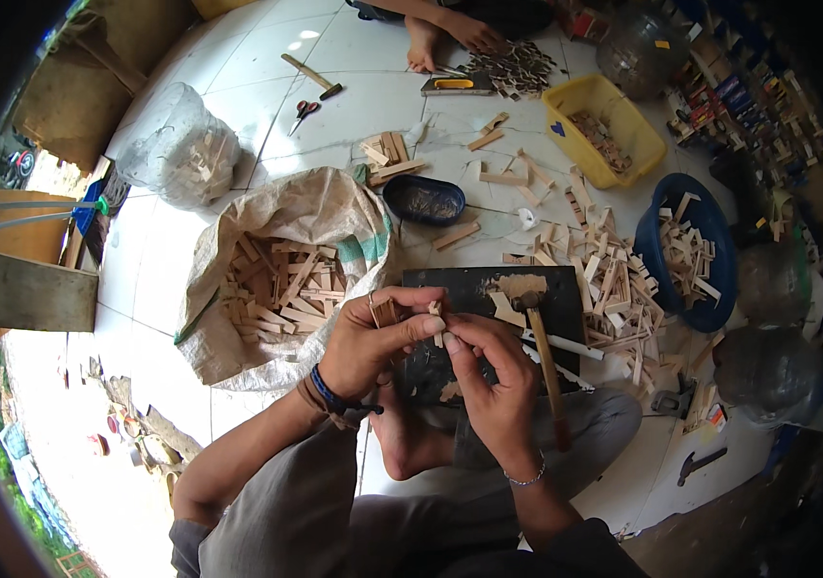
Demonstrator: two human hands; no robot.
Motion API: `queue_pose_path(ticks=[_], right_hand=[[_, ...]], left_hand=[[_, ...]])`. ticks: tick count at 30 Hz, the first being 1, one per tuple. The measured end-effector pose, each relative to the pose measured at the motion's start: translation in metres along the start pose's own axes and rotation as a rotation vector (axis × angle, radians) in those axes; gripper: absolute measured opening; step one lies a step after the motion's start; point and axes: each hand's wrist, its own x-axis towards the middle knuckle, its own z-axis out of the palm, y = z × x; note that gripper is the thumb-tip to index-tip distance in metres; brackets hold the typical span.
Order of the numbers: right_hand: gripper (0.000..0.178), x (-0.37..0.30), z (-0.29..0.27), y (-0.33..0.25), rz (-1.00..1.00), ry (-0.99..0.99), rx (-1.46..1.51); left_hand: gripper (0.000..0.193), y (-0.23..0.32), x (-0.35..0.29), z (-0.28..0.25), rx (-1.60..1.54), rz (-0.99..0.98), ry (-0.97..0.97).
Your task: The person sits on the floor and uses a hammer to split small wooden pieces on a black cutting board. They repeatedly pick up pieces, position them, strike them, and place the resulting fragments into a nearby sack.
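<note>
Both hands pinch small wood piece

Left hand (373, 342) & right hand (489, 371) meet w/ fingertips pressed on a small wood piece (436, 310), held above the dark board (469, 289). Hammer (542, 352) lies on board, just right of hands. Sack of wood strips (277, 279) sits left.

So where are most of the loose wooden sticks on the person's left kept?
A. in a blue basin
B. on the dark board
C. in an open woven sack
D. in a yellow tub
C: the open woven sack beside the left hand is full of small wooden sticks; the yellow tub and blue basin lie on the person's right.
</note>
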Motion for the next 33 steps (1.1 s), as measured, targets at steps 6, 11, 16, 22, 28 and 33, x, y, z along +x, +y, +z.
queue_pose_path(ticks=[6,11,16,22,28,33], right_hand=[[0.065,0.005,-0.025,0.002,-0.057,-0.225,-0.077],[0.076,0.007,-0.032,0.004,0.009,-0.312,-0.125],[0.074,0.005,-0.036,0.011,-0.099,-0.310,-0.227],[0.070,-0.002,-0.039,0.014,-0.159,-0.231,-0.175],[0.061,-0.009,-0.042,0.027,0.040,-0.227,-0.332],[0.054,-0.022,-0.044,0.053,0.010,-0.509,-0.761]], left_hand=[[0.039,0.000,0.002,-0.001,-0.018,-0.127,0.049],[0.043,-0.004,-0.001,-0.001,-0.022,-0.139,-0.086],[0.044,-0.007,-0.002,0.000,0.075,-0.125,-0.133],[0.051,0.004,-0.006,0.007,0.114,-0.149,-0.218],[0.048,0.026,-0.003,-0.003,0.346,-0.250,-0.151],[0.051,0.013,0.047,-0.039,-0.083,-0.241,-0.098]])
